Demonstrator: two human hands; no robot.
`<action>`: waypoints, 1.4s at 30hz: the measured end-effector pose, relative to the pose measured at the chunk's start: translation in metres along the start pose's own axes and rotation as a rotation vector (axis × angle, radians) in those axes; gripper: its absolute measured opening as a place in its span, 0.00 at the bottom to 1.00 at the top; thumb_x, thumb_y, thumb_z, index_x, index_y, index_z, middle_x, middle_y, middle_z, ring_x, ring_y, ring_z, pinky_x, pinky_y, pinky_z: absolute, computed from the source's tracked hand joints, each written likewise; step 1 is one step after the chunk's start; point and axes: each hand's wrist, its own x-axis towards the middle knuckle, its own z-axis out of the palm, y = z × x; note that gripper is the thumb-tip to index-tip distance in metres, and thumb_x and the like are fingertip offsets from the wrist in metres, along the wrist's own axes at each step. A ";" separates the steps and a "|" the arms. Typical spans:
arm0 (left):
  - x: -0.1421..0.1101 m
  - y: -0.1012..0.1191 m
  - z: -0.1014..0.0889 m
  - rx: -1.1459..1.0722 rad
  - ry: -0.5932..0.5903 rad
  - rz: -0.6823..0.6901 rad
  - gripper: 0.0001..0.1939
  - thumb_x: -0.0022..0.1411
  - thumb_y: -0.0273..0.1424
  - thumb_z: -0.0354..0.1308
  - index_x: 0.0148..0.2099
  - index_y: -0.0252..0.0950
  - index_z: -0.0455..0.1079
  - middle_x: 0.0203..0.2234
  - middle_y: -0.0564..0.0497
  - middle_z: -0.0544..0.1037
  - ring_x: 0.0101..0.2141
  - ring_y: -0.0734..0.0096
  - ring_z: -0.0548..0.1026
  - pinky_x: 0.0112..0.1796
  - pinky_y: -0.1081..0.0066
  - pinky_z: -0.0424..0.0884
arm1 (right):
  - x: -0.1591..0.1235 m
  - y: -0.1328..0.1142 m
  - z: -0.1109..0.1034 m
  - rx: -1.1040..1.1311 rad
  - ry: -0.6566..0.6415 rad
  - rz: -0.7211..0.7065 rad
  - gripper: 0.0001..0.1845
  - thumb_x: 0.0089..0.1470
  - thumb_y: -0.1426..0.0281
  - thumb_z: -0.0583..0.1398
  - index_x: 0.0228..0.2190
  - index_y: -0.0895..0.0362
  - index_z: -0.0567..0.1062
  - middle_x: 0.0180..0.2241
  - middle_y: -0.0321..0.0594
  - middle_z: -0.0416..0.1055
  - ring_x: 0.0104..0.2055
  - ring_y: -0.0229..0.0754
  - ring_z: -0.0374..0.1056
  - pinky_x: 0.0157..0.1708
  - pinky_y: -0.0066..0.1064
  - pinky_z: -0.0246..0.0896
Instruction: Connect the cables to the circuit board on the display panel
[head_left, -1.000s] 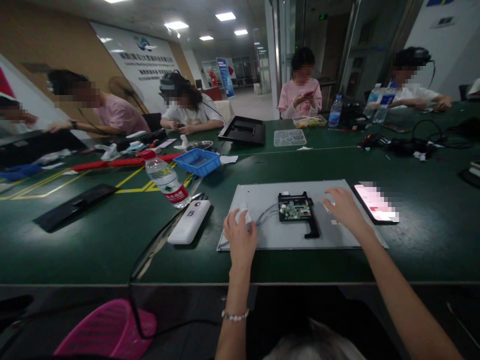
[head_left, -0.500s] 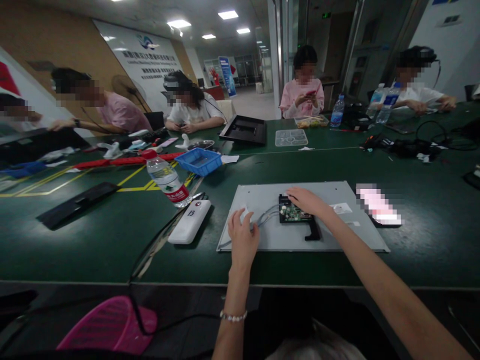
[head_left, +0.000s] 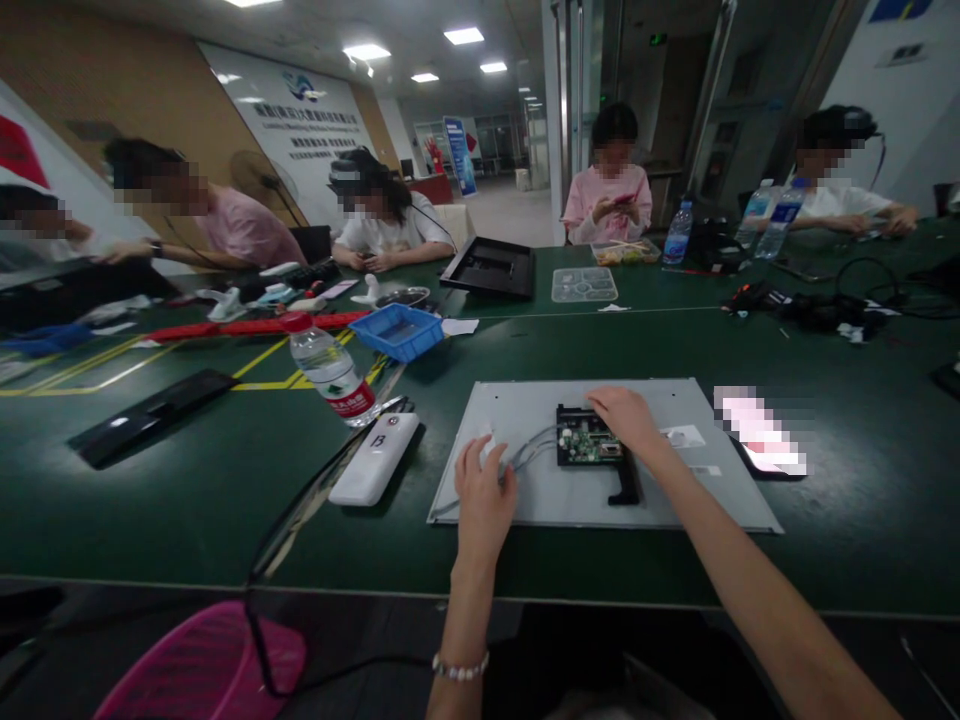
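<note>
two half-curled hands, grip unclear, over a grey panel lying lengthwise left-right.

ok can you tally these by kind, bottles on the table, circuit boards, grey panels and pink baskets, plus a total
Bottles: 4
Circuit board: 1
Grey panel: 1
Pink basket: 1
Total: 7
</note>
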 end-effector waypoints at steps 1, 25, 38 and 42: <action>0.000 0.000 0.000 -0.001 0.002 -0.002 0.15 0.59 0.24 0.51 0.49 0.38 0.66 0.51 0.43 0.66 0.56 0.54 0.60 0.55 0.52 0.59 | -0.001 0.006 -0.003 -0.006 0.049 0.030 0.16 0.59 0.69 0.51 0.42 0.52 0.77 0.44 0.41 0.75 0.45 0.46 0.69 0.44 0.33 0.61; 0.006 -0.008 0.004 0.012 -0.036 0.046 0.15 0.61 0.26 0.51 0.51 0.38 0.64 0.50 0.42 0.67 0.53 0.56 0.65 0.52 0.53 0.62 | -0.011 0.047 -0.008 -0.052 0.153 0.186 0.19 0.54 0.79 0.49 0.43 0.60 0.75 0.44 0.48 0.72 0.48 0.45 0.66 0.50 0.34 0.57; 0.005 -0.001 -0.002 0.001 -0.082 0.077 0.15 0.61 0.24 0.51 0.51 0.38 0.63 0.49 0.43 0.67 0.53 0.56 0.64 0.52 0.53 0.63 | -0.013 0.046 -0.011 -0.118 0.147 0.186 0.17 0.56 0.77 0.49 0.41 0.61 0.75 0.43 0.47 0.73 0.47 0.46 0.66 0.48 0.34 0.57; 0.004 -0.002 -0.002 -0.020 -0.088 0.060 0.15 0.61 0.25 0.51 0.51 0.38 0.63 0.50 0.42 0.66 0.54 0.55 0.63 0.53 0.51 0.62 | -0.012 0.051 -0.005 -0.081 0.138 0.187 0.18 0.56 0.76 0.49 0.42 0.61 0.75 0.43 0.48 0.73 0.47 0.46 0.67 0.49 0.34 0.57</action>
